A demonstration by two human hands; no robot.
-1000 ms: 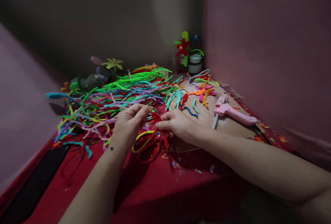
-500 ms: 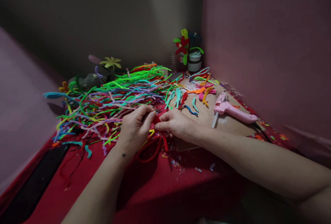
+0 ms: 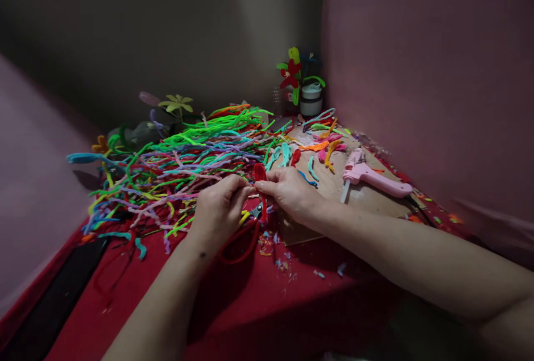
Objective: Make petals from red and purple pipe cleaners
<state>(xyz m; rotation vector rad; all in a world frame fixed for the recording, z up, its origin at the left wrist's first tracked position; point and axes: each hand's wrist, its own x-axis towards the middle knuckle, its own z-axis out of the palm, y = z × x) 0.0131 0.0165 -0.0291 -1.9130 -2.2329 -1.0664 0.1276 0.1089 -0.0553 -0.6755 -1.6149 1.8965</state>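
Observation:
A folded red pipe cleaner (image 3: 260, 172) stands up from the fingertips of my right hand (image 3: 292, 194), pinched between thumb and finger, with a tail hanging below. My left hand (image 3: 219, 205) meets it from the other side, thumb and forefinger closed on the pipe cleaner at the fold's base; the exact grip is partly hidden. Beneath the hands lies a cutting tool with yellow handles (image 3: 245, 216) and a metal pivot, its far end covered. A red loop (image 3: 240, 255) of pipe cleaner curves over the cloth below my left hand.
A heap of many-coloured pipe cleaners (image 3: 200, 149) spreads at the left and back. On a cardboard sheet (image 3: 304, 227) rest short bent pieces and a pink glue gun (image 3: 377, 177). Pipe-cleaner flowers (image 3: 291, 74) stand by a white container (image 3: 311, 99) near the walls. Scraps dot the red cloth.
The red pipe cleaner now shows upright above my right fingertips; before, it sat lower between both hands. My hands have shifted slightly, exposing the cutting tool's pivot.

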